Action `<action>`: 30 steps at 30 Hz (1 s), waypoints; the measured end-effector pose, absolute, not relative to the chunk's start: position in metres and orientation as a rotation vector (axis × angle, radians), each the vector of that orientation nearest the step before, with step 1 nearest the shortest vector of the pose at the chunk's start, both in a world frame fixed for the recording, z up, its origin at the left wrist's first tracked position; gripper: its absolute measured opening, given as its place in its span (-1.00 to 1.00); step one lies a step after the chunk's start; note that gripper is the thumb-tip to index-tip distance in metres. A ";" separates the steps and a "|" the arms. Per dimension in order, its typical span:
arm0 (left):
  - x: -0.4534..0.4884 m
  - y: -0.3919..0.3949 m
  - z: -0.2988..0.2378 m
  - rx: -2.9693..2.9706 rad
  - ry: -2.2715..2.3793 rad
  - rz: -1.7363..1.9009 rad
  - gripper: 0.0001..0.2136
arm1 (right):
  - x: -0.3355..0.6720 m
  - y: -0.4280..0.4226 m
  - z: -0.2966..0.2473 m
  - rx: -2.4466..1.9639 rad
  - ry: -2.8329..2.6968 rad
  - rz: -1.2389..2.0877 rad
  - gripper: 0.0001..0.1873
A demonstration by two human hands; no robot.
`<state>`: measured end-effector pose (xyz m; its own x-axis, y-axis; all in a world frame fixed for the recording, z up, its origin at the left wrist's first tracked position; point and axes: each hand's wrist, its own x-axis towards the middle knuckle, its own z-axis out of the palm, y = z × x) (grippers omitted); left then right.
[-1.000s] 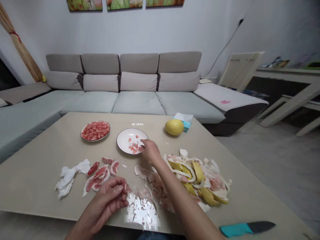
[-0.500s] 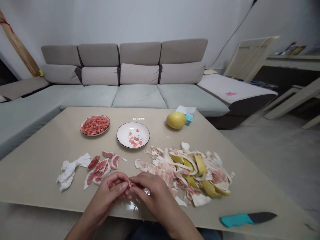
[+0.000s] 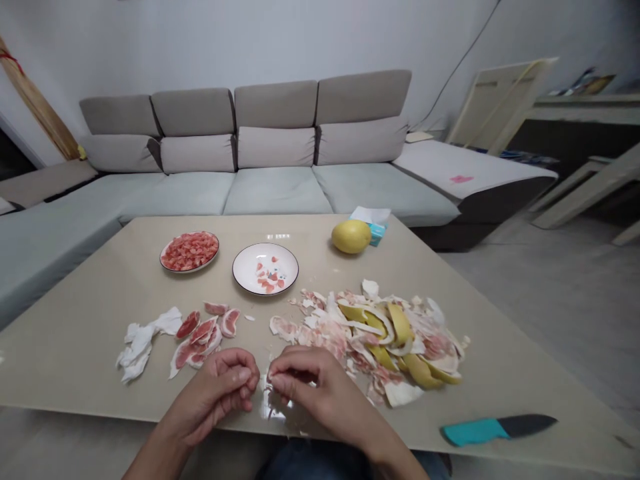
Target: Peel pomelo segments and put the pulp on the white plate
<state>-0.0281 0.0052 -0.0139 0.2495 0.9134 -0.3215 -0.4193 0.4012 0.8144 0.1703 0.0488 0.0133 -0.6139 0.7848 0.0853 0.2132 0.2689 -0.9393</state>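
Observation:
Above the table's near edge, my left hand (image 3: 223,387) is curled, its thumb pressed to the fingers. A little to its right, my right hand (image 3: 317,390) pinches thumb and fingertips together. Anything between the fingers of either hand is too small or hidden to make out. Beside my left hand lie several red pomelo segments (image 3: 203,333) with whitish skin. A heap of yellow pomelo peel (image 3: 400,327), white pith and torn membrane spreads beyond my right hand. Ahead, a white plate (image 3: 245,260) with a dark rim bears a few small pinkish pieces.
Peeled red pomelo flesh (image 3: 190,252) fills another plate at the back left. A whole pomelo (image 3: 351,237) stands by a blue tissue box (image 3: 378,235). Crumpled white tissue (image 3: 140,347) lies left. A teal-handled knife (image 3: 475,432) rests near the right front edge, its blade pointing right.
My hands, which met at the fingertips around a small reddish piece, have come apart, leaving a narrow gap. The view has shifted slightly.

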 end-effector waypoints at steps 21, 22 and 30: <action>-0.025 0.182 -0.005 1.069 1.334 1.046 -0.81 | 0.164 0.069 -0.038 -1.211 -1.785 1.189 -0.83; -0.025 0.191 -0.007 1.098 1.369 1.049 -0.84 | 0.164 0.068 -0.039 -1.206 -1.792 1.180 -0.83; -0.020 0.148 0.002 1.342 1.378 0.913 -0.91 | 0.177 0.065 -0.038 -1.073 -1.769 0.866 -0.84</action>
<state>-0.0198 0.1478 0.0016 0.0778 0.9878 -0.1352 0.2601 0.1108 0.9592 0.1769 0.0648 -0.0379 -0.2514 0.9142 0.3177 0.3100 0.3870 -0.8684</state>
